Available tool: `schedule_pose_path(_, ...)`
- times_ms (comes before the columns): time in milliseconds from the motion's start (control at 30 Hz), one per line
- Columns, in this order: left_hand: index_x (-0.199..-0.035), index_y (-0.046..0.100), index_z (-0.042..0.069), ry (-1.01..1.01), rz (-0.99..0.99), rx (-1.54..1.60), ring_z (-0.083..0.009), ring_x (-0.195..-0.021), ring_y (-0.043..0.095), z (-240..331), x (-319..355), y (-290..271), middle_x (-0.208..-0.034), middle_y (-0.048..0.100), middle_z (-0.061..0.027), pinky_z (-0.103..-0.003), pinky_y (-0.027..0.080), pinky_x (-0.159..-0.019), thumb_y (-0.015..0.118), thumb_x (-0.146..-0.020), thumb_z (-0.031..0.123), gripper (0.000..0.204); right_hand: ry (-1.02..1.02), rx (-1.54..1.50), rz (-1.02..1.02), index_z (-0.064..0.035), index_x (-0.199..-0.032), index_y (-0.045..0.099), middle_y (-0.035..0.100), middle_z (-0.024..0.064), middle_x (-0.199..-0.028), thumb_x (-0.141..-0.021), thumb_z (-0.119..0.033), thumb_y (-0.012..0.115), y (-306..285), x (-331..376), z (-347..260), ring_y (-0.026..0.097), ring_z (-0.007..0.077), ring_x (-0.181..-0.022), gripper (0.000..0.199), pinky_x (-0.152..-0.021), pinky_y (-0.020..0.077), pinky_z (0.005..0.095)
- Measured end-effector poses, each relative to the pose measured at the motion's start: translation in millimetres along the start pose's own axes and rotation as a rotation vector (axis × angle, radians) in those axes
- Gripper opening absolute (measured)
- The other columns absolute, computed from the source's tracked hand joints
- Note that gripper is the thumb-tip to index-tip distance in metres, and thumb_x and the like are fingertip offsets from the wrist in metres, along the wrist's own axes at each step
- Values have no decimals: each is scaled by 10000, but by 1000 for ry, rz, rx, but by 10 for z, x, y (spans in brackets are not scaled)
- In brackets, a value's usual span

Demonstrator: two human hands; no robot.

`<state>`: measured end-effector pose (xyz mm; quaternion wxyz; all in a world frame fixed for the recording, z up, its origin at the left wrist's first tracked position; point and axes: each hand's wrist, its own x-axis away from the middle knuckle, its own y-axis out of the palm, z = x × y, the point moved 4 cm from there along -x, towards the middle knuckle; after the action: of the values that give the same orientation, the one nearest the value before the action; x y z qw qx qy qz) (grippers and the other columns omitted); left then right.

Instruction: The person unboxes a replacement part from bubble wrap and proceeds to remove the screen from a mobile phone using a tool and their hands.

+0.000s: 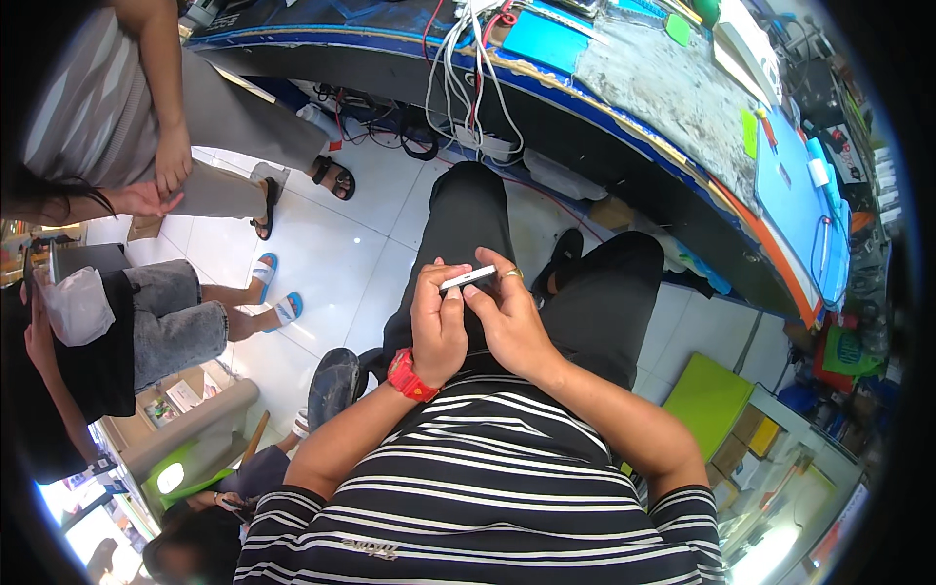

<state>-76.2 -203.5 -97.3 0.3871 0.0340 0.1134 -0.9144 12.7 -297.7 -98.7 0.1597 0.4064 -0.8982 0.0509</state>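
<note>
A slim phone (469,280) with a white edge is held between my two hands above my lap. It is seen nearly edge-on, with a small dark slot in that edge, and its screen is hidden from here. My left hand (441,327), below a red wristwatch (411,376), grips the phone's left end with thumb and fingers. On the right end, my right hand (509,317) is closed with its thumb at the near edge; a ring shows on one finger.
Ahead curves a workbench (634,83) with a blue mat (546,41), and white cables (453,73) hang over its edge. A blue board (799,210) lies at the right. Other people stand at the left, and one is at the lower left. Behind my right arm is a glass case (780,478).
</note>
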Motion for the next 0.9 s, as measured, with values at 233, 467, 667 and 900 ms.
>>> schedule_pose_path(233, -1175, 559, -7, -35, -51, 7, -243, -1129, 604, 2, 30, 27, -1157, 635, -159, -490, 288, -1226, 410, -976, 7, 249, -2, 33, 62, 110, -1439, 438, 578, 294, -1341, -985, -235, 633, 10, -6, 47, 623, 329, -1196, 602, -1012, 485, 383)
schedule_pose_path(467, -1173, 558, -7, -17, -40, 5, -239, -1110, 607, 22, 17, 33, -1149, 629, -147, -490, 292, -1221, 417, -982, 5, 238, -20, 132, 136, 102, -1384, 469, 572, 300, -1335, -991, -211, 589, 86, 1, -18, 590, 393, -1234, 517, -1056, 450, 419)
schedule_pose_path(667, -1158, 555, -5, -38, -35, 10, -229, -1094, 606, -26, 12, 45, -1129, 617, -145, -489, 294, -1217, 423, -975, -4, 226, -73, 204, 200, 99, -1342, 510, 618, 301, -1262, -1008, -147, 520, 74, -14, -71, 624, 409, -1180, 415, -1004, 476, 434)
schedule_pose_path(900, -1093, 577, -4, -36, 43, 70, -246, -967, 621, -32, -30, 53, -1043, 632, -129, -469, 347, -1163, 486, -944, -17, 174, -31, 157, 169, 103, -1273, 605, 662, 238, -1266, -1020, -82, 406, -9, -39, -122, 665, 282, -1120, 371, -1004, 485, 368)
